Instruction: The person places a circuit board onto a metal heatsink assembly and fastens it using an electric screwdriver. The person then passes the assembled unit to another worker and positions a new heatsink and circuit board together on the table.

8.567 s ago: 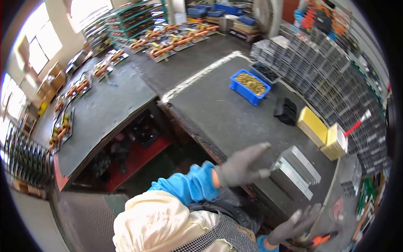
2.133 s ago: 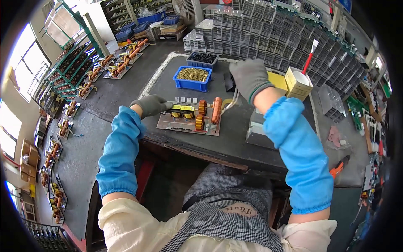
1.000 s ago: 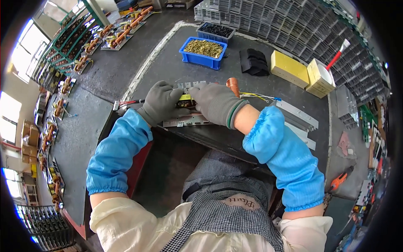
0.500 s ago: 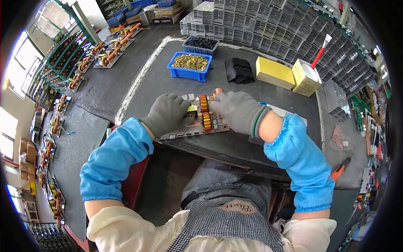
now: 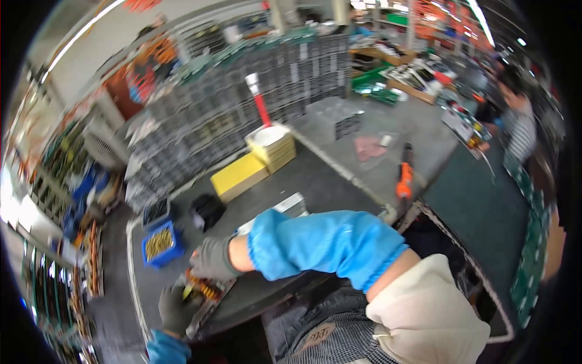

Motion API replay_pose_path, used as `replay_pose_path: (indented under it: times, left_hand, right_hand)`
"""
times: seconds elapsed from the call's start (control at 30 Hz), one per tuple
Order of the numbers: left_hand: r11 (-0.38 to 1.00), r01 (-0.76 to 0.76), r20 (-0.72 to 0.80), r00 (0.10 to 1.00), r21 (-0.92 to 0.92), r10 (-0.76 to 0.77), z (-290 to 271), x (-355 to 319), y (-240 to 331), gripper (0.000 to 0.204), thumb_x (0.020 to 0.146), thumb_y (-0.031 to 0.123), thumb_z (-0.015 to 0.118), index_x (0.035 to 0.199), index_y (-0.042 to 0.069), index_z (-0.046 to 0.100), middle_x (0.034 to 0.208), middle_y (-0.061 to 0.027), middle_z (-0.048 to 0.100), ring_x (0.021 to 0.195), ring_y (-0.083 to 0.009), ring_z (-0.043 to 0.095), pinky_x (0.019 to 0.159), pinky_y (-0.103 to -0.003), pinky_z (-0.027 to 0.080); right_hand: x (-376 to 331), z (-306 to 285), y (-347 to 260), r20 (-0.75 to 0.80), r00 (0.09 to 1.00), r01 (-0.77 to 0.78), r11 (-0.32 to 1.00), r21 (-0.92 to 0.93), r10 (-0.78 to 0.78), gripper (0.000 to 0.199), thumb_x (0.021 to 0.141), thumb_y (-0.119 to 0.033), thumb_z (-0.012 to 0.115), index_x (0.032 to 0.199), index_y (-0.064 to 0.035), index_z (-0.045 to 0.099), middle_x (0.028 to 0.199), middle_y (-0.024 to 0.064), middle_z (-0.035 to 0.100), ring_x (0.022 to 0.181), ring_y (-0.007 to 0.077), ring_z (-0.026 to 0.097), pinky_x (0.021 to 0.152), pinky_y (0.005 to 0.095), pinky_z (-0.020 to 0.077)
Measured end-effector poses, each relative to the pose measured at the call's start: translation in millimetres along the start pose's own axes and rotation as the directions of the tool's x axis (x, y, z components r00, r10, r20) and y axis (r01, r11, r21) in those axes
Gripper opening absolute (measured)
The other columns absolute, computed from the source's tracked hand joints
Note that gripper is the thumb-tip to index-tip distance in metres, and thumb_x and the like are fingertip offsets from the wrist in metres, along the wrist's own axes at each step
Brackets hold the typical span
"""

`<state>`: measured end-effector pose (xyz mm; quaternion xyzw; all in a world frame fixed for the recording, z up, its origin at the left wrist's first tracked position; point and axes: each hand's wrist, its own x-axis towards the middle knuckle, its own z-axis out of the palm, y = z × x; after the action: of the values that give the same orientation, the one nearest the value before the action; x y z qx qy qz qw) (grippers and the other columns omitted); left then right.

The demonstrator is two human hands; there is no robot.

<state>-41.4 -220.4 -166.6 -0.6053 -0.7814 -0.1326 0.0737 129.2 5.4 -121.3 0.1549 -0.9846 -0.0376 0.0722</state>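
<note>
A circuit board [image 5: 219, 298] with copper-wound coils [image 5: 209, 290] lies tilted near the bench's front edge, softened by motion blur. My left hand [image 5: 176, 310], in a grey glove, is closed on the board's left end beside a yellow part. At the board's far side, my right hand [image 5: 213, 259], also gloved in grey, has its fingers bunched together close to the coils; what they pinch is hidden. Beyond the hands stand a blue bin of brass-coloured small parts [image 5: 159, 244] and a black pile [image 5: 207, 210].
Behind are a yellow block [image 5: 239, 179], a box with a white tub [image 5: 270, 134] and red-handled brush [image 5: 260, 108], and stacked grey metal pieces [image 5: 218, 103]. An orange-handled tool [image 5: 405, 173] lies right. A co-worker [image 5: 518, 115] works at the far right.
My view has swung to the right, so the board and both hands now appear at lower left. The co-worker has come into sight. Both hands stay at the board.
</note>
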Motion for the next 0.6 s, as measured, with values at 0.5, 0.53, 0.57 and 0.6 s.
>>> replay_pose_path:
  times: [0.5, 0.53, 0.57, 0.6]
  left_hand:
    - [0.693, 0.067, -0.093, 0.977, -0.718, -0.191, -199, -25, 104, 0.043, 0.094, 0.024, 0.081, 0.122, -0.004, 0.064, 0.101, -0.0014, 0.066, 0.088, -0.0116, 0.059, 0.075, -0.026, 0.048]
    - [0.693, -0.005, -0.119, 0.986, -0.721, -0.117, -206, -23, 108, 0.052, 0.093, 0.03, 0.082, 0.126, -0.006, 0.062, 0.11, -0.0051, 0.067, 0.097, -0.0155, 0.062, 0.083, -0.03, 0.051]
    - [0.698, -0.045, -0.12, 0.991, -0.715, -0.06, -216, -18, 109, 0.057, 0.092, 0.031, 0.083, 0.129, -0.007, 0.061, 0.114, -0.0071, 0.067, 0.1, -0.0169, 0.063, 0.085, -0.031, 0.052]
    - [0.693, -0.088, -0.118, 0.993, -0.716, 0.005, -223, -13, 112, 0.061, 0.091, 0.032, 0.083, 0.132, -0.007, 0.06, 0.118, -0.0091, 0.068, 0.104, -0.0183, 0.064, 0.088, -0.032, 0.053]
  right_hand:
    - [-16, -165, -2, -0.815, 0.326, 0.246, 0.876, -0.415, -0.478, 0.06, 0.075, -0.04, 0.073, 0.126, -0.0144, 0.054, 0.119, 0.0081, 0.059, 0.118, 0.0299, 0.058, 0.109, 0.0509, 0.0381]
    - [-26, -178, -3, -0.824, 0.344, 0.335, 0.879, -0.339, -0.449, 0.058, 0.073, -0.04, 0.074, 0.122, -0.0142, 0.056, 0.112, 0.0064, 0.061, 0.115, 0.0289, 0.06, 0.107, 0.0509, 0.039]
    - [-33, -191, -4, -0.824, 0.333, 0.317, 0.877, -0.361, -0.459, 0.055, 0.071, -0.043, 0.075, 0.115, -0.013, 0.059, 0.101, 0.004, 0.062, 0.103, 0.0284, 0.062, 0.099, 0.05, 0.0428]
    - [-41, -198, -7, -0.82, 0.347, 0.301, 0.882, -0.362, -0.455, 0.055, 0.071, -0.043, 0.075, 0.115, -0.013, 0.059, 0.101, 0.004, 0.062, 0.103, 0.0284, 0.062, 0.099, 0.05, 0.0428]
